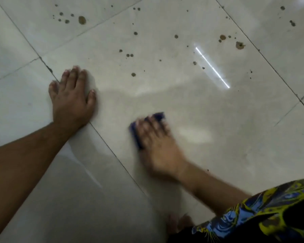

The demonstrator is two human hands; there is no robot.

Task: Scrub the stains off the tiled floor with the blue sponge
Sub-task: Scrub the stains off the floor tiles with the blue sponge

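a blue sponge (148,128), flat and rectangular, is pressed to the glossy tiled floor (218,137) under the blurred right hand (159,146), fingers curled over it. to its left, the left hand (72,97) is laid flat, fingers straight. beyond the sponge, round brown stains (133,74) are scattered.

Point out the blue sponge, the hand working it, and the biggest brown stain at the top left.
blue sponge (135,135): head view, on its exposed left edge.
right hand (158,146): head view, on the back of the hand.
brown stain (82,20): head view, on the blot's centre.
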